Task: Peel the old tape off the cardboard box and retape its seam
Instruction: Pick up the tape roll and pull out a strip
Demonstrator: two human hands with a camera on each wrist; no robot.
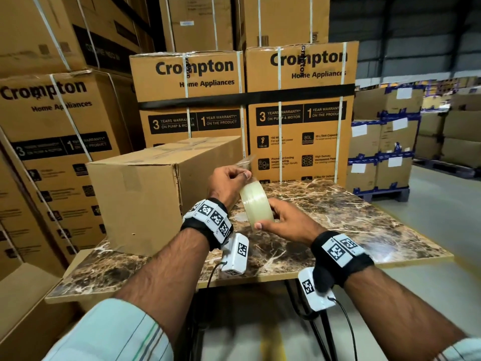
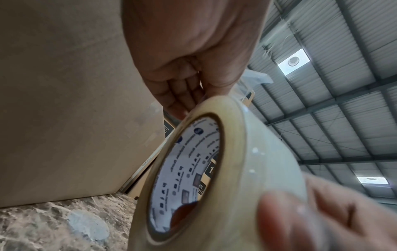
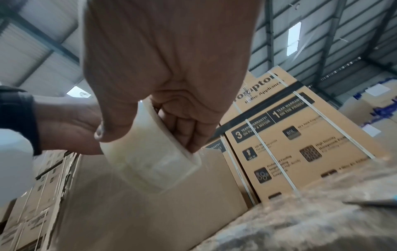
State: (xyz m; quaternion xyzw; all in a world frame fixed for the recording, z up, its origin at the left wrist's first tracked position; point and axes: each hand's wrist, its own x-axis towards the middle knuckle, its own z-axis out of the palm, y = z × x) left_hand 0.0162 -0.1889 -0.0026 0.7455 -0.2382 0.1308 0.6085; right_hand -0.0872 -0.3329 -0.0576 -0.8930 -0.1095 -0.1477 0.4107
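Note:
A plain cardboard box (image 1: 145, 188) stands on the left part of the marble table (image 1: 325, 220); its wall (image 2: 75, 101) fills the left wrist view. Over the table, right of the box, my right hand (image 1: 282, 222) grips a roll of clear tape (image 1: 256, 203), thumb on its outer face and fingers in the core. The roll (image 2: 214, 178) shows a printed white core. My left hand (image 1: 229, 181) pinches the loose clear tape end (image 1: 246, 161) lifted off the roll's top. In the right wrist view the roll (image 3: 154, 161) sits in my right hand (image 3: 171, 84).
Tall stacks of printed appliance cartons (image 1: 242, 100) stand close behind and left of the table. Pallets of smaller boxes (image 1: 385, 152) stand at the right, with grey floor (image 1: 442, 217) beyond. The table's near edge (image 1: 234, 278) is just under my wrists.

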